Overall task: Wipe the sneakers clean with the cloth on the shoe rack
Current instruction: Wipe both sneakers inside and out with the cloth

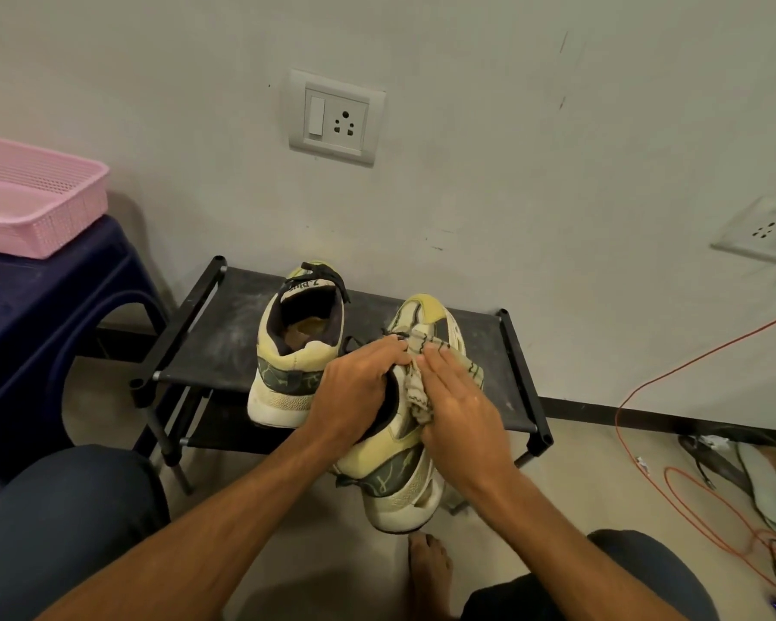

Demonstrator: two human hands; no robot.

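Two cream and dark green sneakers are in view. One sneaker (294, 351) stands on the black shoe rack (207, 347), heel toward me. The other sneaker (399, 477) is lifted off the rack's front edge, heel lowest. My left hand (355, 392) grips it at the collar, fingers curled over the opening. My right hand (458, 405) lies with straight fingers on a cream cloth (422, 374) with dark stripes, pressing it against that sneaker's side. Most of the cloth is hidden under the hand.
A pink basket (32, 195) sits on a dark blue stool (41, 307) at the left. The wall with a socket plate (334, 118) is just behind the rack. Orange cable (646, 396) and dark cords trail on the floor at the right. My knees and a bare foot (428, 571) are below.
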